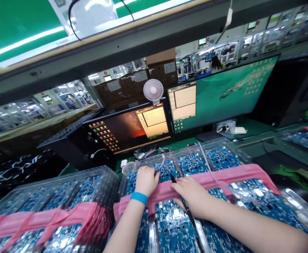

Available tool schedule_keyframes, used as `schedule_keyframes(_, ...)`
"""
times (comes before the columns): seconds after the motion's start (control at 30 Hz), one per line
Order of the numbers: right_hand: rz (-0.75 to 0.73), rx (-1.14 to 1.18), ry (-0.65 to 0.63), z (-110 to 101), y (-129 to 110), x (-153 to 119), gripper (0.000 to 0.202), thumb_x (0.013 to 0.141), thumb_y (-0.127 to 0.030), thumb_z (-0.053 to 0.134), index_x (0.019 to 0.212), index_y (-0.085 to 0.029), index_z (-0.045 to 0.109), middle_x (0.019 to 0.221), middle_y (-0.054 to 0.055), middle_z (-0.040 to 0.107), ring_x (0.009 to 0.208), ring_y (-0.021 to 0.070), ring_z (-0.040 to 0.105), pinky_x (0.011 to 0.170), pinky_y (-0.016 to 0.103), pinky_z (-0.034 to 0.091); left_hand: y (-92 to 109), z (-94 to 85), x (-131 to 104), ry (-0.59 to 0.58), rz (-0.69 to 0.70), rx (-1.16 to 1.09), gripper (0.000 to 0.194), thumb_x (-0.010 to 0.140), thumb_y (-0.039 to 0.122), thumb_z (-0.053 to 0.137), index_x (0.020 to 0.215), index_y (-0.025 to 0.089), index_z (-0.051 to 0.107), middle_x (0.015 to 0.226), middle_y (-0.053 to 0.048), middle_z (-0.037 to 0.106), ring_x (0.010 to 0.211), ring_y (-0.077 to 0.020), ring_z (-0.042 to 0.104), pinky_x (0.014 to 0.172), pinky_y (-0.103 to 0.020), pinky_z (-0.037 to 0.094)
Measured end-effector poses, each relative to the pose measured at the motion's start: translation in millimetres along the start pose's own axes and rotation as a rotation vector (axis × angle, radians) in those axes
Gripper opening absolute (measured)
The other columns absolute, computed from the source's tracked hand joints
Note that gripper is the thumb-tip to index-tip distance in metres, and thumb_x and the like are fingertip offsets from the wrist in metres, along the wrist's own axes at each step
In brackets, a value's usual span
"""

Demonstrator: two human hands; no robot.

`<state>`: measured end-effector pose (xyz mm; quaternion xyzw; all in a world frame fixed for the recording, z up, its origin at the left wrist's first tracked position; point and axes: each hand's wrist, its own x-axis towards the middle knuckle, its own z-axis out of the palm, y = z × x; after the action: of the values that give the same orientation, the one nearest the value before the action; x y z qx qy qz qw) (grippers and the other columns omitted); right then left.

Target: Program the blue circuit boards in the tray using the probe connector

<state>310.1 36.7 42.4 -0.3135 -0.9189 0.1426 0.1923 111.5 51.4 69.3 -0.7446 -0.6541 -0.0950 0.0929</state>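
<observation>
My left hand (146,180), with a blue band (139,198) at its wrist, is closed over the upper part of a clear tray (122,186) of blue circuit boards (169,214). A thin white cable (162,162) curves down beside its fingers; what they grip is hidden. My right hand (193,196) is closed around a slim black pen-shaped tool (187,207). The tool's pointed tip faces the boards just right of my left hand, and its long end slants down toward me. A strip of pink foam wrap (209,179) lies across the boards, under both hands.
Another clear tray of boards with pink wrap (64,216) stands at left. Behind are two monitors (127,130) (222,95), a small white fan (153,90) and cardboard boxes (164,72). A metal shelf beam (143,38) crosses overhead. A person (215,64) is far back.
</observation>
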Motion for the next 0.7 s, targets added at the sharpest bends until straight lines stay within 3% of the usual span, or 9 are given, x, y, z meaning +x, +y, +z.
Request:
schedule_keyframes(0.2, 0.0, -0.002, -0.027, 6.9, 4.6, -1.0, 0.03, 0.077, -0.029, 0.05, 0.103, -0.015, 0.052, 0.099, 0.009, 0.052, 0.1, 0.0228, 0.041, 0.091, 0.036, 0.028, 12.2, 18.9, 11.0, 0.002, -0.03, 0.131, 0.025, 0.078, 0.028, 0.045, 0.063, 0.017, 0.061, 0.069, -0.008, 0.063, 0.086, -0.0232, 0.052, 0.094, -0.042, 0.022)
schedule_keyframes(0.43, -0.004, -0.001, -0.049, 1.4, 6.3, 1.6, 0.028, 0.075, -0.027, 0.05, 0.1, -0.014, 0.052, 0.099, 0.01, 0.051, 0.101, 0.0226, 0.041, 0.09, 0.034, 0.028, 19.1, 24.9, 15.1, -0.039, -0.07, 0.168, 0.028, 0.081, 0.022, 0.037, 0.069, 0.014, 0.061, 0.074, -0.01, 0.063, 0.083, -0.0215, 0.055, 0.095, -0.04, 0.02)
schedule_keyframes(0.6, -0.017, -0.013, -0.074, 3.2, 9.5, 0.4, 0.026, 0.076, -0.026, 0.049, 0.098, -0.013, 0.052, 0.093, 0.01, 0.052, 0.095, 0.0219, 0.043, 0.088, 0.034, 0.028, 17.4, 21.0, 22.2, -0.078, -0.137, 0.143, 0.03, 0.084, 0.022, 0.032, 0.071, 0.013, 0.058, 0.072, -0.01, 0.063, 0.077, -0.0207, 0.058, 0.091, -0.038, 0.027)
schedule_keyframes(0.7, -0.015, -0.001, -0.077, 6.0, 12.2, -1.4, 0.027, 0.076, -0.024, 0.049, 0.1, -0.013, 0.052, 0.093, 0.01, 0.052, 0.094, 0.0218, 0.044, 0.086, 0.034, 0.029, 19.1, 10.1, 19.2, -0.097, -0.187, 0.122, 0.032, 0.085, 0.024, 0.03, 0.071, 0.013, 0.056, 0.068, -0.009, 0.062, 0.071, -0.0213, 0.059, 0.081, -0.036, 0.035)
